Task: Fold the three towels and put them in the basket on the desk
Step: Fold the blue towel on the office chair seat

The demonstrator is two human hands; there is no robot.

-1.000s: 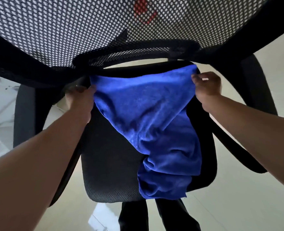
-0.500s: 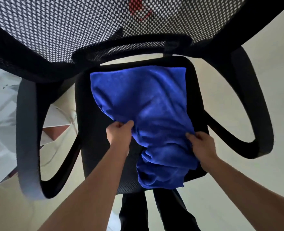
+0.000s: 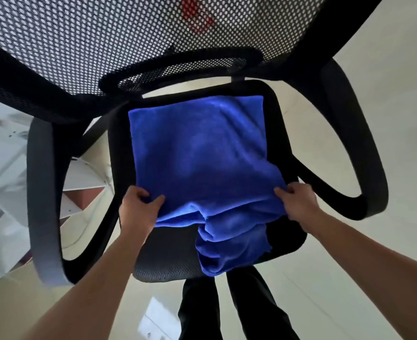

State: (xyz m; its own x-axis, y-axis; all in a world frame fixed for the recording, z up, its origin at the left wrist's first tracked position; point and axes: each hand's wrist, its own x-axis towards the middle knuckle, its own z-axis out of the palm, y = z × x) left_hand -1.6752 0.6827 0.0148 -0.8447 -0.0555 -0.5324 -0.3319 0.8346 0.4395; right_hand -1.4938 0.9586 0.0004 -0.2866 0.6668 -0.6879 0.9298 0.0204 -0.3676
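While the blue towel [image 3: 202,155] lies spread over the black mesh chair seat [image 3: 168,253], both hands hold it near the seat's front. Left of the seat stands blurred white furniture [image 3: 1,168], and closer in curves the left armrest [image 3: 43,204]. At the seat's front left, the left hand [image 3: 139,207] pinches the towel's left edge, thumb on top and fingers curled beneath the cloth. From that grip the towel runs flat toward the seat's back, while its near right part is bunched and hangs over the seat's front edge. Behind the seat rises the mesh backrest [image 3: 104,33], with a red shape [image 3: 195,13] showing through it, too blurred to read. At the seat's right side, the right hand [image 3: 298,202] pinches the towel's right edge. Right of the seat loops the right armrest [image 3: 349,143].
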